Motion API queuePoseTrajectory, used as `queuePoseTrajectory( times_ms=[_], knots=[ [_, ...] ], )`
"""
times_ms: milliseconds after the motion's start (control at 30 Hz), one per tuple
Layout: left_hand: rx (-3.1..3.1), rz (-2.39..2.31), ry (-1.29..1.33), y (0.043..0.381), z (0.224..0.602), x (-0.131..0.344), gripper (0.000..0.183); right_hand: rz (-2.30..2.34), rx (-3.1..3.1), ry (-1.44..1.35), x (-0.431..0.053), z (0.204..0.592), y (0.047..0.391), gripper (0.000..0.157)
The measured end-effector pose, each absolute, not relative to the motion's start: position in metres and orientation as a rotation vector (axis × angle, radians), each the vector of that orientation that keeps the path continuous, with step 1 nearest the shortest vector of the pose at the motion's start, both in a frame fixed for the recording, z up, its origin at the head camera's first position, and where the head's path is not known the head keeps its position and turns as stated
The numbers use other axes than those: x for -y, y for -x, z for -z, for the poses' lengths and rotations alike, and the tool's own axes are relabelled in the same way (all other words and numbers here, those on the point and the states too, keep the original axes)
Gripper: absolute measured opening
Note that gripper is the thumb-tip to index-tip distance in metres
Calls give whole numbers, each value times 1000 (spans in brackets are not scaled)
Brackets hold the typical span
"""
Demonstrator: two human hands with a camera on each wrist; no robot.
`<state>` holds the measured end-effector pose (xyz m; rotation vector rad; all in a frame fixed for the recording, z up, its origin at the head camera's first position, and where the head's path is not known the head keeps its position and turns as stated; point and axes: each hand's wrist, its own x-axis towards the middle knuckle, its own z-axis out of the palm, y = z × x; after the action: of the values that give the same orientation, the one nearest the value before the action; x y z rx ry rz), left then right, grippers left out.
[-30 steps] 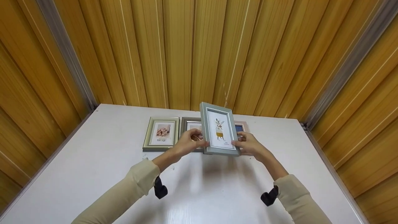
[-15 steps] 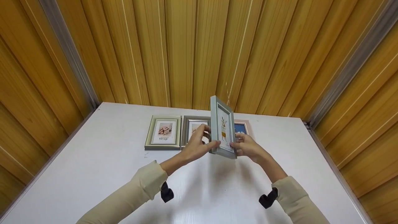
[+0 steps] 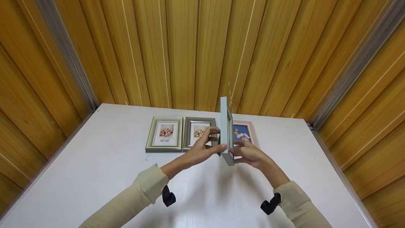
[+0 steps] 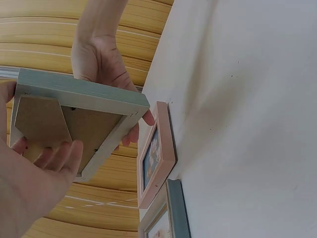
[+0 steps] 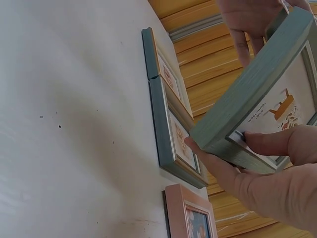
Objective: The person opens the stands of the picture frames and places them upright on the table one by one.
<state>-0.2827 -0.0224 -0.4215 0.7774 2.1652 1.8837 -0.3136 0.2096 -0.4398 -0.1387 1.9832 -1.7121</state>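
Observation:
A grey-green picture frame (image 3: 224, 126) is held up over the white table, turned nearly edge-on in the head view. My left hand (image 3: 202, 147) grips its left side, thumb on the edge and fingers behind. In the left wrist view those fingers (image 4: 64, 156) reach the brown back, close to the folding stand (image 4: 42, 119). From the other side my right hand (image 3: 253, 155) holds the frame, its thumb (image 5: 270, 144) on the front and fingers around the edge. The front carries a plant-pot print (image 5: 285, 109), which shows in the right wrist view.
Lying on the white table (image 3: 120, 177) in a row are a pale green-gold frame (image 3: 164, 134), a grey-brown frame (image 3: 199, 133) and a pink frame (image 3: 251, 129) with a blue picture. A wood-patterned panel wall (image 3: 180, 57) rises behind the table's far edge.
The held picture frame has turned from facing the head camera to nearly edge-on, its front now toward the right. My left hand has moved right with it, uncovering more of the grey-brown frame.

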Motion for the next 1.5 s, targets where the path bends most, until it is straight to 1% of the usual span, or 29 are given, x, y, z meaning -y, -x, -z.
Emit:
queuePoseTrajectory(
  times_ms=[267, 367, 500, 733, 900, 967, 1200, 1333, 1500],
  knots=[
    [-2067, -1867, -888, 280, 420, 28, 64, 1750, -1881, 206, -208, 439, 309, 55],
    [-2045, -1866, -874, 280, 421, 29, 67, 1757, -1863, 217, -208, 439, 308, 57],
    [-2027, -1859, -818, 279, 420, 32, 62, 1757, -1865, 200, -208, 440, 306, 59],
    [-2078, -1835, -800, 280, 416, 34, 52, 1753, -1865, 188, -213, 438, 304, 53],
    [-2130, -1834, -802, 280, 415, 38, 50, 1744, -1855, 226, -219, 438, 301, 50],
    [-2121, -1837, -806, 281, 415, 40, 48, 1738, -1838, 247, -223, 439, 298, 53],
    [-2057, -1833, -812, 284, 418, 44, 40, 1723, -1741, 313, -238, 445, 292, 73],
    [-2050, -1825, -840, 286, 419, 45, 39, 1697, -1761, 314, -240, 444, 292, 74],
    [-2069, -1811, -834, 286, 420, 46, 40, 1686, -1820, 304, -237, 443, 295, 65]
  ],
)
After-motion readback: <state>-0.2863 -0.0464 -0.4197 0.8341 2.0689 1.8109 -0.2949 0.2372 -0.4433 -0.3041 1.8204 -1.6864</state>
